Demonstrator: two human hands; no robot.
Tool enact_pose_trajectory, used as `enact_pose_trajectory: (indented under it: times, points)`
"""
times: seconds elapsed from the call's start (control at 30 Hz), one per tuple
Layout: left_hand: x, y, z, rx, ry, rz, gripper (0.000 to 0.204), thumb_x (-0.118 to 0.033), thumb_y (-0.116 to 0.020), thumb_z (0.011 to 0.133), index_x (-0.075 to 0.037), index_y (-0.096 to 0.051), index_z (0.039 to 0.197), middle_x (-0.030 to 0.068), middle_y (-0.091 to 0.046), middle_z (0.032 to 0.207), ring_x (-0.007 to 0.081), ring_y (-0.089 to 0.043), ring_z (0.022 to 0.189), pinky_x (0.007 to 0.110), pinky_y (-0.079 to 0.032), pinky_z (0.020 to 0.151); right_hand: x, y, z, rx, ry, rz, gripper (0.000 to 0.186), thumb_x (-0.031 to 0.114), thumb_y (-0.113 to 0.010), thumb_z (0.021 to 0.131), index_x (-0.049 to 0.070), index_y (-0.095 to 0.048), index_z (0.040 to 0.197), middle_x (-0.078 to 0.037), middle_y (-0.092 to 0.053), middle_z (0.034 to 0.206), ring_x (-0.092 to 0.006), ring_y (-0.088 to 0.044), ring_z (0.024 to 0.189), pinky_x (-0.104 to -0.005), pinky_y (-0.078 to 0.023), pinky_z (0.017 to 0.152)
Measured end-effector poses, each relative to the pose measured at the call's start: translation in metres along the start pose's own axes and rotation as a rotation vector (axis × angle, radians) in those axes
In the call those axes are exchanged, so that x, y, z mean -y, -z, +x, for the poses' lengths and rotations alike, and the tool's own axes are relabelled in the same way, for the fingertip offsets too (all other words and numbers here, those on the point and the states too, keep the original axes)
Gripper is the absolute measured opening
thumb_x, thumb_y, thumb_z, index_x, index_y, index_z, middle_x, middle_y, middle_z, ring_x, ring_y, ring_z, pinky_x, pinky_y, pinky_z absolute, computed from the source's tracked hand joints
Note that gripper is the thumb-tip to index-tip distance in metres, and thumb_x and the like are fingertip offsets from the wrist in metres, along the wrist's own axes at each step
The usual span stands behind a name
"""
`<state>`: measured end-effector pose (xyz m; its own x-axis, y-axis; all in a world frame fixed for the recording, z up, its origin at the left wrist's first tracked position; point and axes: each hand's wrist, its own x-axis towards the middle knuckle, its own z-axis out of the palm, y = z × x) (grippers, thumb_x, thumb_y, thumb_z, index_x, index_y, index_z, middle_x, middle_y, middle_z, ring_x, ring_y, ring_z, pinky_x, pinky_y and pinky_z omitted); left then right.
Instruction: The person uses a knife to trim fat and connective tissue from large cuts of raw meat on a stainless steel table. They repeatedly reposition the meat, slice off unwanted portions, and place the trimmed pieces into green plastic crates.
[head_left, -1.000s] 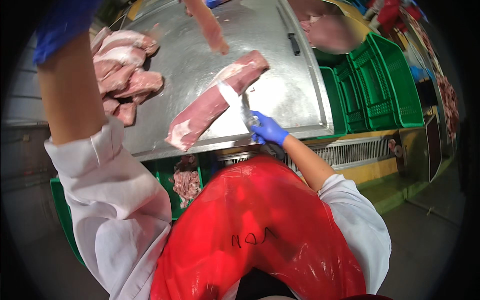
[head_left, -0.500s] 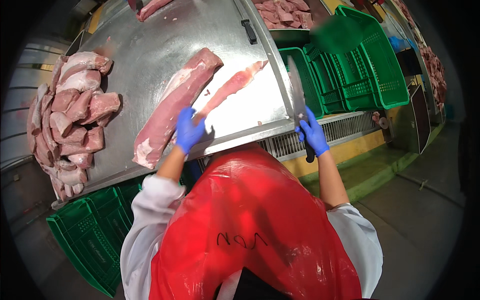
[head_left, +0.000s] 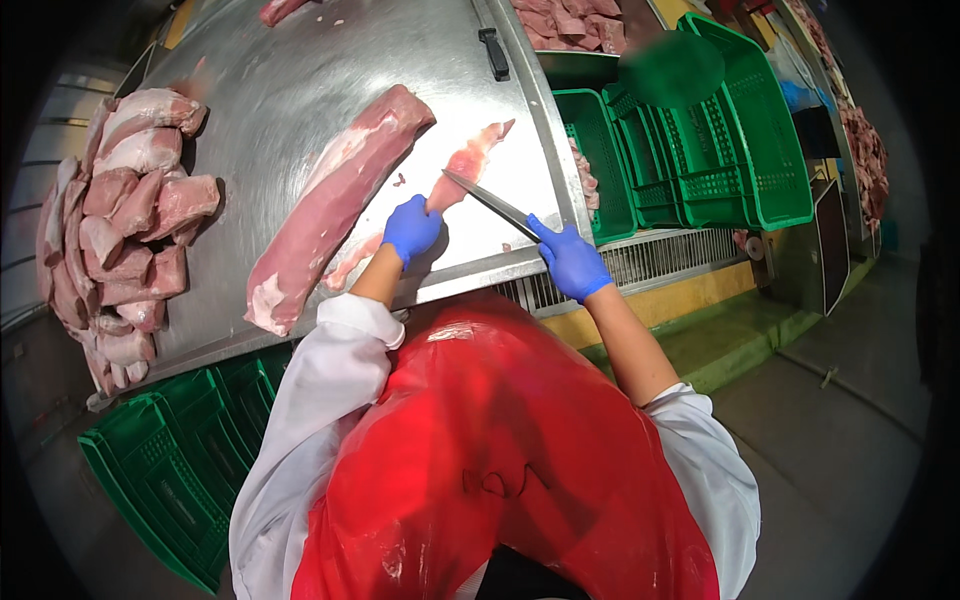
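Observation:
A thin strip of pale pink meat trimming (head_left: 466, 166) lies on the steel table (head_left: 300, 90). My left hand (head_left: 411, 230), in a blue glove, is closed on its middle; part of the strip shows on either side of the hand. My blue-gloved right hand (head_left: 574, 262) grips a knife (head_left: 492, 203), its handle mostly hidden in the fingers. The blade points to the upper left, its tip over the strip just beyond my left hand. Left of the strip rests a long pork loin (head_left: 345, 200), apart from both hands.
Cut meat pieces (head_left: 130, 235) are heaped at the table's left. A second, black-handled knife (head_left: 494, 54) lies near the far right edge. Green crates (head_left: 740, 165) stand to the right, one holding pale meat scraps (head_left: 584, 178); more green crates (head_left: 165, 470) sit below left.
My right hand has brought the knife leftward from beyond the table edge, over the strip. My left hand has moved right and farther along the strip, which now lies bent.

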<state>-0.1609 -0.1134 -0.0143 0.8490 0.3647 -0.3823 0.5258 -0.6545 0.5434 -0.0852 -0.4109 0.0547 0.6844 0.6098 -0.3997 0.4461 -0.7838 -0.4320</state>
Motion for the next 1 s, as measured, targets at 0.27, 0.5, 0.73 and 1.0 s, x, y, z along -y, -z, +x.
enact_pose_trajectory:
  times: [0.27, 0.5, 0.73, 1.0]
  points:
    - [0.047, -0.001, -0.018, 0.276, 0.155, -0.654, 0.021, -0.022, -0.060, 0.094, -0.001, -0.063, 0.089, 0.0054, -0.062, 0.071, 0.0133, -0.055, 0.058, 0.029, -0.044, 0.055, 0.022, 0.011, 0.009, 0.014, -0.001, -0.017, 0.051, 0.024, -0.048, 0.101, 0.028, -0.041, 0.151, -0.032, -0.058, 0.106, -0.0485, -0.062, 0.098, -0.0528, -0.050, 0.088]
    - [0.048, -0.013, -0.029, 0.410, 0.333, -1.319, 0.010, -0.012, -0.051, 0.094, -0.004, -0.057, 0.094, 0.0013, -0.054, 0.070, 0.0090, -0.042, 0.052, 0.025, -0.034, 0.045, 0.033, -0.011, -0.010, 0.208, 0.153, 0.073, 0.051, 0.024, -0.048, 0.102, 0.030, -0.040, 0.152, -0.031, -0.062, 0.101, -0.0466, -0.062, 0.094, -0.0536, -0.049, 0.086]
    - [0.007, 0.004, -0.047, 0.469, 0.413, -1.401, 0.007, -0.009, -0.049, 0.091, -0.005, -0.054, 0.090, 0.0012, -0.051, 0.064, 0.0080, -0.042, 0.046, 0.022, -0.031, 0.038, 0.034, -0.009, 0.005, 0.077, 0.066, -0.045, 0.050, 0.024, -0.048, 0.102, 0.025, -0.042, 0.151, -0.032, -0.059, 0.107, -0.0476, -0.062, 0.098, -0.0517, -0.051, 0.090]
    - [0.024, -0.003, -0.042, 0.190, 0.274, -0.881, 0.023, -0.017, -0.055, 0.088, 0.002, -0.067, 0.094, 0.0051, -0.063, 0.076, 0.0140, -0.055, 0.063, 0.032, -0.044, 0.057, 0.027, -0.002, 0.001, 0.266, 0.192, 0.059, 0.050, 0.022, -0.047, 0.102, 0.022, -0.042, 0.152, -0.030, -0.064, 0.110, -0.0457, -0.064, 0.096, -0.0525, -0.051, 0.087]
